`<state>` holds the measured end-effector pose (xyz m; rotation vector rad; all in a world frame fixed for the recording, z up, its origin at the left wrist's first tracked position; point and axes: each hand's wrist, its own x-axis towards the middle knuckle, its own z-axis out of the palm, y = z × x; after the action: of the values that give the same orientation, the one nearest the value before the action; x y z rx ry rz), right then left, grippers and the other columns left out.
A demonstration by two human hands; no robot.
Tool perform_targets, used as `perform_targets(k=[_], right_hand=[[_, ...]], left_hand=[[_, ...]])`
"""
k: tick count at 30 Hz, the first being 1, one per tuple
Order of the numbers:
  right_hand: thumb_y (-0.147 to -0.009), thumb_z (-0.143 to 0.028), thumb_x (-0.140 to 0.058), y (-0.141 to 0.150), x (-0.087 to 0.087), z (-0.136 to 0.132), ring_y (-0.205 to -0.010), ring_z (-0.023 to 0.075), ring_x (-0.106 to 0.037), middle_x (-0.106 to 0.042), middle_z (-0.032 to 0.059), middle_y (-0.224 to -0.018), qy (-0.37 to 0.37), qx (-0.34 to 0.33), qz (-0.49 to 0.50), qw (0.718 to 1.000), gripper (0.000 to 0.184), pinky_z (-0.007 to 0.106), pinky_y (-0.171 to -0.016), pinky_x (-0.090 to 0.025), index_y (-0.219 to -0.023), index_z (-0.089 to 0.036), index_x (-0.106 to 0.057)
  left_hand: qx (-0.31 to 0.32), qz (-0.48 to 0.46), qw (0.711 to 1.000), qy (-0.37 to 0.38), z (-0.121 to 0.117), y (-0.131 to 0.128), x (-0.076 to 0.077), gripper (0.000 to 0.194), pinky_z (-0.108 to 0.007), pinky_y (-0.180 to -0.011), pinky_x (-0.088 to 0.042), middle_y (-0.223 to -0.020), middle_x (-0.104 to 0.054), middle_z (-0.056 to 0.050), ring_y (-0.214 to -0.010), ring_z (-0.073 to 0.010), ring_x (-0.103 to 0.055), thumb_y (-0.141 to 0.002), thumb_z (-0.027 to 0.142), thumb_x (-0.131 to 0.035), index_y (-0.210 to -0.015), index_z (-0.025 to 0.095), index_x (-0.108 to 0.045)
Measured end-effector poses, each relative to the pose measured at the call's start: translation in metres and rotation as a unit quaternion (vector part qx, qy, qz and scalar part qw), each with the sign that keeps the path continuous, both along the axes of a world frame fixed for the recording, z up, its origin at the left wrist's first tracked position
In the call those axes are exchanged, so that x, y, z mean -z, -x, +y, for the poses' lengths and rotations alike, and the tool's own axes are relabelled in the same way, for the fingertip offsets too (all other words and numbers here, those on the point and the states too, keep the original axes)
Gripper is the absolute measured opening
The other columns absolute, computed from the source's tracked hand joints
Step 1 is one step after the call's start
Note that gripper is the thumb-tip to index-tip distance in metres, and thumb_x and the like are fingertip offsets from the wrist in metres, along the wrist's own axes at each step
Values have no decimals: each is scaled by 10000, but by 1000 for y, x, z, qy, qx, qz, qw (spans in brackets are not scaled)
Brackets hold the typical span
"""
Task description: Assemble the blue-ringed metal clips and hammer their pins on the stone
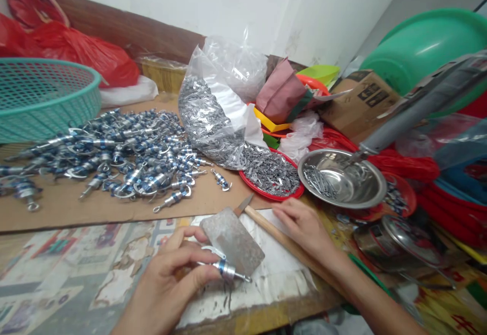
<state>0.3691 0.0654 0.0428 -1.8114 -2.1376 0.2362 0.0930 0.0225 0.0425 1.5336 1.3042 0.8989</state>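
Observation:
My left hand (178, 269) pinches a small silver-and-blue metal fitting (227, 270) between thumb and fingers, its thin eyed end pointing right. The fitting lies over the lower edge of a grey metal block (234, 238), which rests on a worn white sheet (281, 264). My right hand (304, 223) has its fingers curled together just below a red plate (272, 175) of small flat metal pieces; anything in its fingertips is hidden. Beneath this hand and forearm runs the wooden handle of a hammer (274, 231), its tapered metal head beside the block.
Many similar fittings (133, 152) are heaped on cardboard at the left, before a teal basket (45, 102). A clear bag of metal pieces (209, 117) leans behind the plate. At right stand a steel bowl of pins (342, 180), a lidded metal pot (395, 241) and a carton (361, 104).

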Motion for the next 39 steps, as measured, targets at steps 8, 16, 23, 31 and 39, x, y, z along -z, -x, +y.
perform_targets(k=[8,16,23,31,39], right_hand=[[-902,-294,-542,-8,-2,79,-945,183,-601,-617,56,-1067,-9,80,-103,991,189,399,-838,-487,-1024,-163,-604],[-892,-131,-491,9,-17,52,-948,202,-619,-681,107,-978,-63,68,11,996,204,341,-865,-460,-901,-158,-693],[-747,-139,-686,91,-30,-37,-662,122,-631,-667,11,-687,-23,-111,353,929,48,203,-613,-507,-720,-168,-713],[-725,-141,-679,106,-18,-47,-629,128,-615,-660,13,-667,-34,-55,469,881,66,209,-581,-499,-698,-182,-722],[-753,-159,-670,107,-18,-50,-650,134,-614,-653,10,-667,-41,-96,445,890,89,225,-625,-505,-671,-185,-692]], left_hand=[[-1,0,999,-32,-5,-1,-8,131,-258,-663,-500,-772,-719,-34,-761,-218,-665,-698,270,-657,-628,292,-765],[-85,-29,995,-39,-10,-7,-11,110,-269,-711,-522,-779,-777,-7,-747,-239,-693,-639,267,-730,-640,363,-783],[-134,-28,989,-60,-13,-12,-7,131,-289,-778,-531,-772,-790,20,-736,-234,-703,-630,270,-746,-701,375,-779],[-97,-15,991,-87,-10,-9,-9,214,-303,-775,-558,-801,-791,51,-741,-234,-726,-633,237,-754,-749,417,-758],[-101,-28,990,-93,-9,-11,-2,197,-283,-717,-546,-775,-788,17,-725,-227,-707,-645,221,-736,-752,381,-775]])
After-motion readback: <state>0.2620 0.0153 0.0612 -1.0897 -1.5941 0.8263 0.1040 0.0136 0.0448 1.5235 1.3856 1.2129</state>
